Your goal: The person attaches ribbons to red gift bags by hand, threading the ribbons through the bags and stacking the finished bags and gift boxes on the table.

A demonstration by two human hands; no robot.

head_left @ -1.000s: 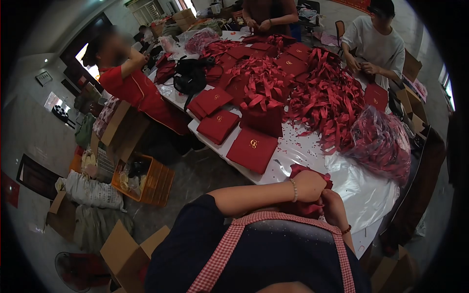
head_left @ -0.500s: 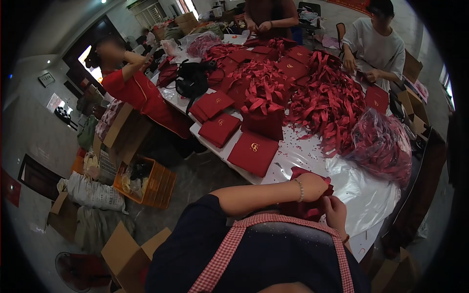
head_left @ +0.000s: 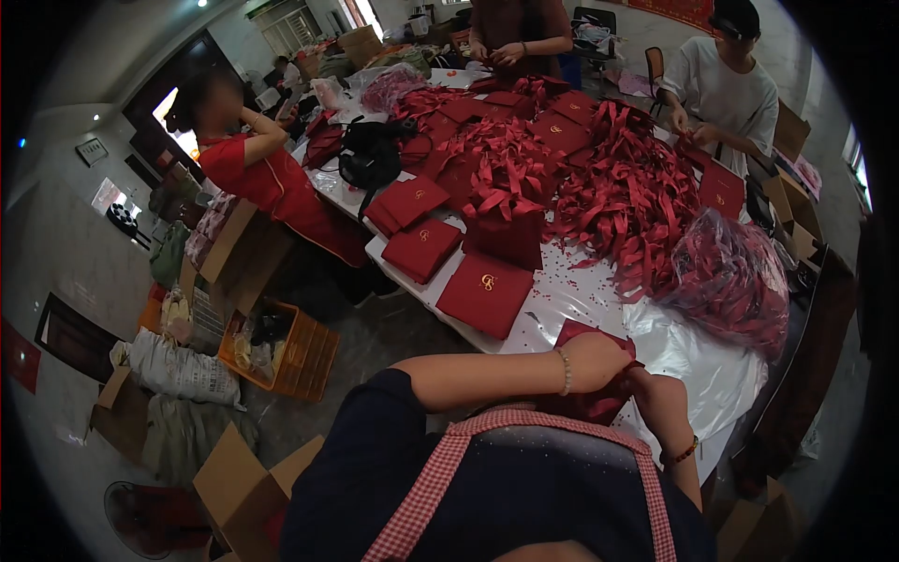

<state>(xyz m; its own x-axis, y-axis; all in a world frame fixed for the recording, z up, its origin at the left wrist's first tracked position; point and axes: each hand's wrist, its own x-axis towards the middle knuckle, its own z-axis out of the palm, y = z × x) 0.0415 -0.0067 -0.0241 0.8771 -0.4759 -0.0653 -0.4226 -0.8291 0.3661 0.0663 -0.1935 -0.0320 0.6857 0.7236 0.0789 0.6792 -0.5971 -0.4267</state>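
Close to my body at the table's near edge, a red gift bag [head_left: 595, 409] is in my hands, partly hidden by my arm and apron strap. My left hand [head_left: 597, 363], with pale beads at the wrist, curls over the top of the bag. My right hand [head_left: 663, 405], wearing a dark red bracelet, pinches a red ribbon at the bag's upper edge; the fingertips are partly hidden. Just beyond lies a flat red bag [head_left: 485, 298] with a gold emblem, beside a stack of similar bags [head_left: 421, 251].
Heaps of red ribbons [head_left: 627, 187] cover the table's middle. A clear plastic sack of ribbons [head_left: 730, 281] sits at right. A black bag [head_left: 368, 155] lies at the far left edge. Orange crate [head_left: 304, 351] and open cardboard box [head_left: 242, 478] stand on the floor. Several people are around the table.
My right hand has turned and shifted slightly up and right, its bracelet now showing. My left hand has barely moved. The person in white has moved their hands at some red material.
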